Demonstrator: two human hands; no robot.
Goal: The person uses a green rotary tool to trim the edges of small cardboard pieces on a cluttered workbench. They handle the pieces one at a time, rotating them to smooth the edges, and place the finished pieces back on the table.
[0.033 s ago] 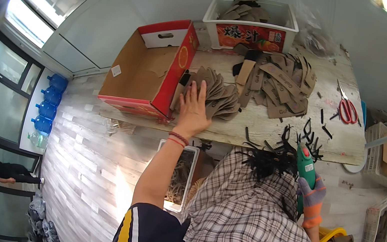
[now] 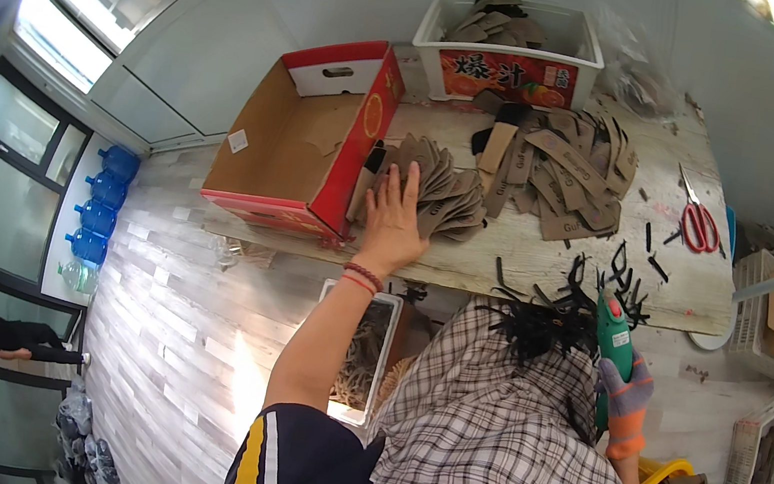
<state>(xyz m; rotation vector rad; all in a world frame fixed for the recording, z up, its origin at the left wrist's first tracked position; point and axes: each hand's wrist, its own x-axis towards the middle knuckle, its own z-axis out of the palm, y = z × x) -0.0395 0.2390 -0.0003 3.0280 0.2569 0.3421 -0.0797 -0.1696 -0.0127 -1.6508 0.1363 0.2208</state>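
Note:
My bare left hand [image 2: 396, 224] lies with its fingers spread on a fanned stack of brown fabric pieces [image 2: 449, 191] at the table's front edge, beside a red cardboard box. In an orange and grey glove, my right hand [image 2: 627, 390] is wrapped round a green handheld power tool [image 2: 614, 341] with a red button. Its working end is hard to make out among black strips. A tangle of black strips [image 2: 544, 334] lies on the checked apron [image 2: 499, 432] over my lap, left of the tool. More brown fabric pieces [image 2: 570, 175] are heaped loosely at the middle of the table.
The open red cardboard box [image 2: 290, 151] stands left on the table [image 2: 504, 271]. Behind is a white bin [image 2: 576, 69] holding brown pieces. Red-handled scissors [image 2: 700, 228] lie at the right. Below are a white tub [image 2: 377, 367], a yellow container [image 2: 664, 474] and crates [image 2: 755, 473].

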